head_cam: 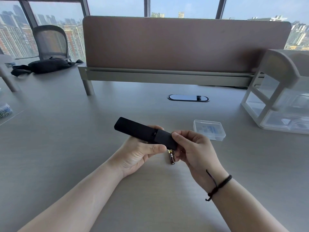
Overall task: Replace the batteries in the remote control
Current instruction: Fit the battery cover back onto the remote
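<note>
A slim black remote control (133,127) is held back side up above the grey table (66,148). My left hand (138,154) grips its middle from below, thumb along the near edge. My right hand (194,148) pinches the battery cover (164,138) at the remote's near right end; a narrow gap shows between cover and body. On the table, just under the remote's end, lies a gold and black battery (171,158), partly hidden by my right fingers. Whether other batteries are inside the remote is hidden.
A small clear plastic box (209,129) lies on the table to the right. A white drawer organiser (275,104) stands at the far right. A brown desk divider (184,44) runs across the back, with a cable port (188,98) before it. A black bag (45,65) sits far left.
</note>
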